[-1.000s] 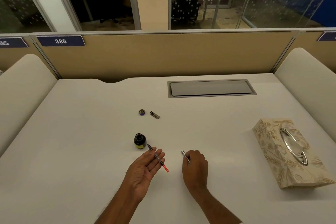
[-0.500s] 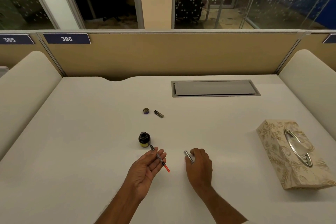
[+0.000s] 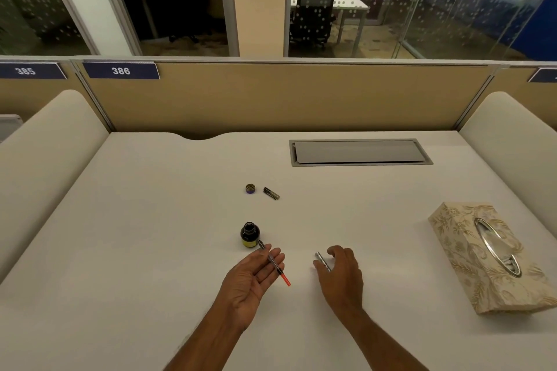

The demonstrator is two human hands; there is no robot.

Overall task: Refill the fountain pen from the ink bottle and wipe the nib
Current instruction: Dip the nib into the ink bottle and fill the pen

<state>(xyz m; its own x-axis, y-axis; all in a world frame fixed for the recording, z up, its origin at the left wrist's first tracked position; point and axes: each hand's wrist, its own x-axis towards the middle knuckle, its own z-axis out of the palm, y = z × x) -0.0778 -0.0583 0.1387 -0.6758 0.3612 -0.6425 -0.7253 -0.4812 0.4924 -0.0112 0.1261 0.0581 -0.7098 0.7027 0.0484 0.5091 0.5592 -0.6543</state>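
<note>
Now | left hand point(image 3: 256, 275) carries pen point(image 3: 273, 263) (palm up) | right hand point(image 3: 343, 272) pinches barrel point(image 3: 322, 260)

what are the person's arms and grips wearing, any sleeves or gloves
Nothing worn shows. The left grip and right grip are bare hands, no gloves, rings or watch; the left forearm and right forearm run uncovered to the frame's edge, no sleeve visible.

Just the one view here, worn on the head and very wide. It looks forward and down across the white table point(image 3: 150, 220) to the partition point(image 3: 271, 99) at its far edge. The left hand point(image 3: 253, 274) and right hand point(image 3: 340, 271) sit close below the lens, by the near edge.
</note>
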